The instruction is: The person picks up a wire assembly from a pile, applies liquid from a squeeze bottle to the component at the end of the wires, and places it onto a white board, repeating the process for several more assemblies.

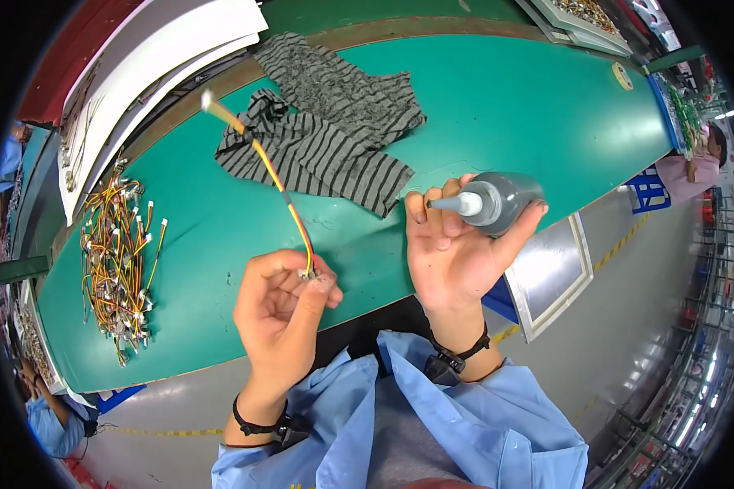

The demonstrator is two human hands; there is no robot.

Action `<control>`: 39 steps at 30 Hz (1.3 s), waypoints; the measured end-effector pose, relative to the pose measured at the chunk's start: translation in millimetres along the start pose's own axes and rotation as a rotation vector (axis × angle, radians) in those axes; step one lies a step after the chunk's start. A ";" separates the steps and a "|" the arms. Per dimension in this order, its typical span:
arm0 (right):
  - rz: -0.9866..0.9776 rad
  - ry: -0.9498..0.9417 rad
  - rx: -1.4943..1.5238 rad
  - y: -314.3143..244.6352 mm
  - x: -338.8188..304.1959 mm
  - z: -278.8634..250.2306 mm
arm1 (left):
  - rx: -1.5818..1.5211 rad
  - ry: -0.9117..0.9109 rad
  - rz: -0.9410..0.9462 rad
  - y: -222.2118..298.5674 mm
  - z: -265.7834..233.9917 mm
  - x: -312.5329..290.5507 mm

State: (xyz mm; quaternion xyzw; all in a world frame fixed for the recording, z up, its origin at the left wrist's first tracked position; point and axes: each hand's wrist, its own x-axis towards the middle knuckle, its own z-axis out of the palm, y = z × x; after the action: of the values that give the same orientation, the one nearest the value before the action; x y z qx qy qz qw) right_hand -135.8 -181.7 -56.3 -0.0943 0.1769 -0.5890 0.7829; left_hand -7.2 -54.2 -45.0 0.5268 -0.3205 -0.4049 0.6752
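Observation:
My left hand (281,314) pinches the end of a wire cable (271,169) between thumb and fingers. Its yellow, red and dark strands rise up and away to a pale connector at the far end; a small metallic part shows at the pinched end. In my right hand (455,269), palm turned up, a dark grey squeeze bottle (510,200) lies gripped between thumb and fingers. The white cap and narrow dark-tipped nozzle (444,204) point left, toward the cable. Nozzle and cable are apart.
A pile of similar cables (116,269) lies on the green table (367,273) at the left. Beyond my hands is a crumpled striped grey cloth (334,134). A tape roll (622,77) sits at the far right. Other people (693,167) are at the sides.

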 end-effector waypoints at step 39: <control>-0.406 -0.641 -0.818 1.8 -3.3 -11.2 | 0.250 0.011 0.295 -19.5 -13.8 10.9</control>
State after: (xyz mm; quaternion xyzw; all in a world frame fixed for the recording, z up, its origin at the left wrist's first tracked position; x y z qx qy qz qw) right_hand -139.3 -177.4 -66.6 -0.5973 0.1224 -0.5531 0.5678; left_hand 5.7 -59.9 -67.2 0.5560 -0.4383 -0.2559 0.6582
